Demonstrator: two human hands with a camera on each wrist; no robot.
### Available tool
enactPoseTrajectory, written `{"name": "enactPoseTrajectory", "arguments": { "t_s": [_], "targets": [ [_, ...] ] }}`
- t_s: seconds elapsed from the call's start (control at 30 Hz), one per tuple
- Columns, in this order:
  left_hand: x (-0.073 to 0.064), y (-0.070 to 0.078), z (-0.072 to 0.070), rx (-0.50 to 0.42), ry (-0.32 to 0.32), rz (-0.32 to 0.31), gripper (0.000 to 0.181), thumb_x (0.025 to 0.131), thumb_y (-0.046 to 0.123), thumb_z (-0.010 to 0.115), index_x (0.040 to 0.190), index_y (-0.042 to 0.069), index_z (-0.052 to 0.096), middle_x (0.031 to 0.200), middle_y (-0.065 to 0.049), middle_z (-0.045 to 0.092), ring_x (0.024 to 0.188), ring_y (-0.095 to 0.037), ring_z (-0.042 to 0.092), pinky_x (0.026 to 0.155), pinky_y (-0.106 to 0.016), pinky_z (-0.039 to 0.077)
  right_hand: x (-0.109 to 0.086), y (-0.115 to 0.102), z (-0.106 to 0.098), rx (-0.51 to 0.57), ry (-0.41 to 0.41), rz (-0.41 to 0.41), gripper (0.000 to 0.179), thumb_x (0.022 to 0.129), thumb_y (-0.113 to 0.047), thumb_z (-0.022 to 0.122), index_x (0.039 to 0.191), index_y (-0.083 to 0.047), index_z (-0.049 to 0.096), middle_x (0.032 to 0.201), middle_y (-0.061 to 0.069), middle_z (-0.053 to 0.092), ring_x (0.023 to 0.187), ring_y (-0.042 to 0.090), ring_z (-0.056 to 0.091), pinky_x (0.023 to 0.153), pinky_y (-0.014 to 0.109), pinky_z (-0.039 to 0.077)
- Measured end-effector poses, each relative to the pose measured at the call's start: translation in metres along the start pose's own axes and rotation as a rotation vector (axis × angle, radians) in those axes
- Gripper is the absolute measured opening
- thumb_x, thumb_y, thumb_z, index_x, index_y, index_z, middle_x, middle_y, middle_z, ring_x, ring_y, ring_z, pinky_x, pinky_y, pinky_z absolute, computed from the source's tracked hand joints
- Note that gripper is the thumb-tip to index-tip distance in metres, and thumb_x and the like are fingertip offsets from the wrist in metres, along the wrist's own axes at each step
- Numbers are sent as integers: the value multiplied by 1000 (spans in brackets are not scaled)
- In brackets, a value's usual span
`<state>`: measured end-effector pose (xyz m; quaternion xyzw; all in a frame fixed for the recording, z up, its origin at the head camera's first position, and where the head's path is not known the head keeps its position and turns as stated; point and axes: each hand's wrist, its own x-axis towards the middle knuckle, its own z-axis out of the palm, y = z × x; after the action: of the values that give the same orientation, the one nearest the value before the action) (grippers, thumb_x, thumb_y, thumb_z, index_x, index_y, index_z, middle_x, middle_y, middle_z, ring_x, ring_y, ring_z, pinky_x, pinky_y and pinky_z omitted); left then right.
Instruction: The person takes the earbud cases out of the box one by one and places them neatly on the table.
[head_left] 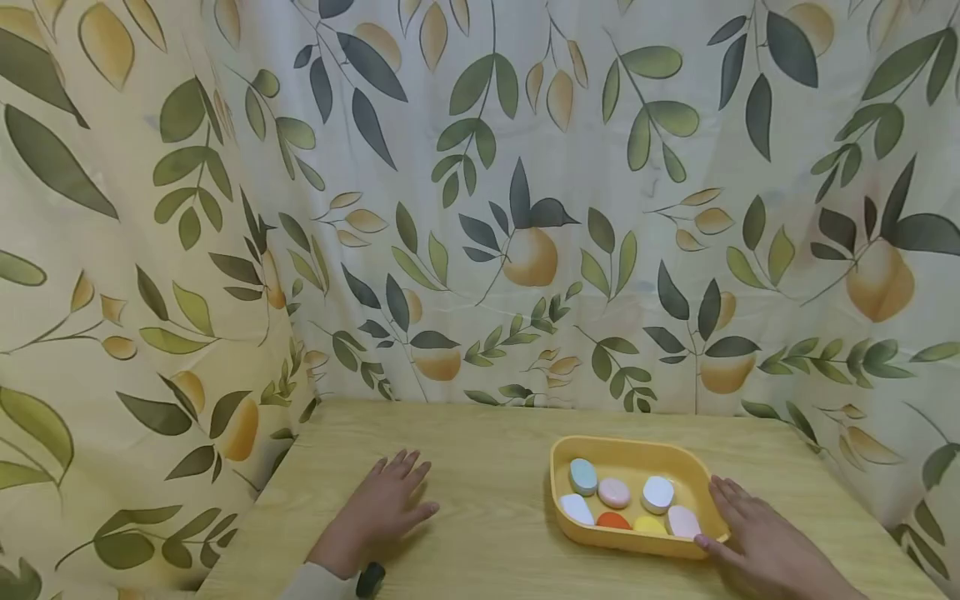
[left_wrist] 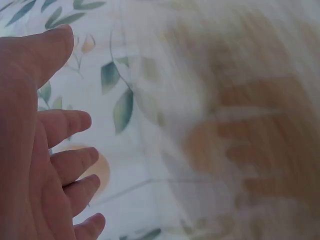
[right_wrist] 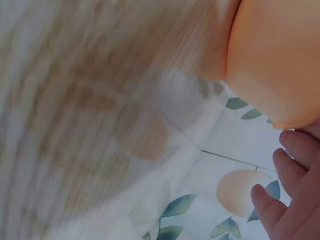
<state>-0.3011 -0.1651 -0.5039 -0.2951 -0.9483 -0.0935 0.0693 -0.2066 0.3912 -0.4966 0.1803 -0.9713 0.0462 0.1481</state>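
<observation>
Yellow tray (head_left: 566, 537), shallow with rounded corners, sits on the right part of the worktop (head_left: 480, 442), wide side toward the person. Seven small rounded pieces in it: light blue piece (head_left: 583, 477) at far left; pink oval piece (head_left: 614, 492) near the middle; white rounded piece (head_left: 657, 494) to the right of that; along the near side, left to right, a second white piece (head_left: 576, 509), a red piece (head_left: 613, 521), a yellow piece (head_left: 649, 525) and a pale pink piece (head_left: 683, 522). Near wall partly hides the front row. Right hand (head_left: 768, 537) is at the tray's right end: fingers fairly straight along the outside, thumb apart from them at the near right corner. Right wrist view has the fingertips by the tray's edge, slightly separated; how firmly they press, can't tell. Left hand (head_left: 386, 504) is palm down over the left part of the worktop, well apart from the tray, fingers spread, thumb out to the side, holding nothing; contact with the surface can't be told. Light sleeve (head_left: 318, 583) on that arm, small black object (head_left: 371, 580) at the wrist, not identifiable. Worktop is pale wood-grain; fabric (head_left: 525, 125) printed with leaves and orange fruit hangs behind it and along the left.
</observation>
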Motion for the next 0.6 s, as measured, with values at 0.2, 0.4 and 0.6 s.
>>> {"name": "enactPoseTrajectory", "arguments": {
  "t_s": [0.2,0.4,0.6],
  "targets": [
    [22,18,3,24,-25,37,70,97,60,44,147,12,43,152,-16,35,141,-35,27,111,-58,22,-3,4,0,-13,9,-29,82,90,-48,65,136,17,42,138,34,43,122,50,45,99,7,-15],
    [39,32,2,45,-31,79,72,97,64,38,147,12,43,152,-15,36,141,-34,29,111,-57,24,-2,2,-2,8,-11,7,84,92,-50,61,139,15,38,142,33,40,126,48,42,100,7,-15],
    [46,41,5,42,-65,97,70,98,63,35,148,14,42,152,-13,35,141,-32,28,112,-55,24,-1,3,-4,24,-2,31,85,89,-51,65,138,16,40,140,33,41,126,49,42,98,7,-15]
  ]
}}
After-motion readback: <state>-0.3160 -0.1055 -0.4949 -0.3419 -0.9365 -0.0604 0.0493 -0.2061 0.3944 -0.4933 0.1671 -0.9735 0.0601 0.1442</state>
